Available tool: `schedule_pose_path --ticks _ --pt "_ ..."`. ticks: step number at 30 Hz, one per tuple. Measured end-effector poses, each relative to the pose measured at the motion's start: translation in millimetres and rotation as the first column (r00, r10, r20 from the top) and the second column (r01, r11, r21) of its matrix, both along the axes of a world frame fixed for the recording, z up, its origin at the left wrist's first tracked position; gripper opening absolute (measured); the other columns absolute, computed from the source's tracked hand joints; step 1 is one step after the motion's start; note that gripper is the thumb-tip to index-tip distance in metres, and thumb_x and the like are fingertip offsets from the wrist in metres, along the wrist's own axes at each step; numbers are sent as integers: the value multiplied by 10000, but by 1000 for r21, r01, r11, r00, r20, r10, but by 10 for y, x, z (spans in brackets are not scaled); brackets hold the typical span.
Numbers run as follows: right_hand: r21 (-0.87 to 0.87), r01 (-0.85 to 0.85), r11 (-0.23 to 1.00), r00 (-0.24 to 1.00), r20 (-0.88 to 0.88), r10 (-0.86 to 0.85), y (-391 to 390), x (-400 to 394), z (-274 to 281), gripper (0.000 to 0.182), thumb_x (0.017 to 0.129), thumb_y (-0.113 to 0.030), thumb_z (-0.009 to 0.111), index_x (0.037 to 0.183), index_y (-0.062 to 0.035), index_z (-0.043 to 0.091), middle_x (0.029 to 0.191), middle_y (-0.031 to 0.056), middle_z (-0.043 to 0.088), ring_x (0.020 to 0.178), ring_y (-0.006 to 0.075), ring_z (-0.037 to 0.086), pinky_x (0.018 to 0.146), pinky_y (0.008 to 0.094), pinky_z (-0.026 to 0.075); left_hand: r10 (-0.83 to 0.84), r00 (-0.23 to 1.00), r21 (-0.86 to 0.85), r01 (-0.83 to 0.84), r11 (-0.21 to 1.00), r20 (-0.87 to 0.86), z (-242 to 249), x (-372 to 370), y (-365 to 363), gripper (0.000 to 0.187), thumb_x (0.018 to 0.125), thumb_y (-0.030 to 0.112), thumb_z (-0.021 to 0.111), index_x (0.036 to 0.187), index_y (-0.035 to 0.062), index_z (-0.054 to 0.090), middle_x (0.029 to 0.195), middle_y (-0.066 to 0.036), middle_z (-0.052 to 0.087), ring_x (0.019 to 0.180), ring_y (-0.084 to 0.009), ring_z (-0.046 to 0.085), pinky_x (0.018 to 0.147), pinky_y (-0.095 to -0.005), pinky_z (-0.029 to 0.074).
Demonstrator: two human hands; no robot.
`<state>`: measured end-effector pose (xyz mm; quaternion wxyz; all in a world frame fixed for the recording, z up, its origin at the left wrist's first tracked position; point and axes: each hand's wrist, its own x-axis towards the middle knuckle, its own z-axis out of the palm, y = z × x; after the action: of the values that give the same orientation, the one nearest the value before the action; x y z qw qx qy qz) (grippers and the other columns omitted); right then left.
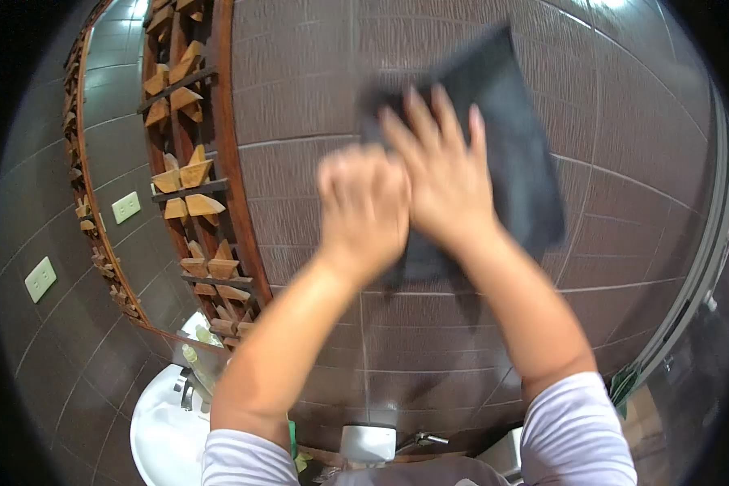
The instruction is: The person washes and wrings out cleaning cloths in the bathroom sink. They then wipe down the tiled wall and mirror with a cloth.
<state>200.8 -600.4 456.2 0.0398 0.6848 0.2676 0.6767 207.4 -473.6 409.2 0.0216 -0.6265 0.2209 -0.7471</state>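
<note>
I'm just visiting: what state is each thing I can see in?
Black cloth: spread out before the tiled wall, blurred, one corner pointing up.
Right hand: open, fingers spread over the black cloth.
Left hand: fingers appear curled; blur hides whether they grip anything.
Wall outlet: nothing plugged in.
Mirror: uncovered, reflecting tiles and an outlet.
Faucet: partly visible; no running water seen.

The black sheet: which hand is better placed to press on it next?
Probably the right hand: it is spread open over the black sheet. The left hand looks curled up beside it; blur hides whether that one holds an edge.
</note>
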Motion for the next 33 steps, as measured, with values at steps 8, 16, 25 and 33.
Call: schedule_pose_path --ticks 8,16,25,33 --pt "-205 -450 869 462 -887 30 -871 -96 -2400 401 693 -235 604 1050 -80 510 962 158 543 874 326 533 742 414 425 111 911 529 129 839 -398 -2896 -141 9 330 722 273 514 1050 259 548 1086 51 384 1163 -155 241 961 -442 159" --pt "-119 -373 920 784 -570 245 -833 -7 -1054 335 722 -330 591 997 -140 574 1008 142 544 927 333 513 826 449 379 -88 882 121 161 979 -463 -1289 -358 -155 470 638 231 656 1077 162 506 1117 -38 412 957 -203 409 868 -417 244" --pt "593 243 768 967 -90 -237 -872 148 -802 636 782 -323 540 1339 -158 280 1347 171 298 1257 367 223 963 578 190 -380 671 -332 206 920 -637 -1842 -1016 79 359 702 176 633 1038 110 527 1159 -119 432 1002 -268 431 894 -416 277" --pt "-305 -298 905 860 -496 116 440 -172 -2351 431 752 -221 562 1179 -209 497 1221 52 473 1107 213 452 908 416 339 -718 281 -764 -110 635 -637 -2949 -1089 403 361 789 176 584 1080 2 461 1106 -148 451 1023 -258 471 843 -350 396"
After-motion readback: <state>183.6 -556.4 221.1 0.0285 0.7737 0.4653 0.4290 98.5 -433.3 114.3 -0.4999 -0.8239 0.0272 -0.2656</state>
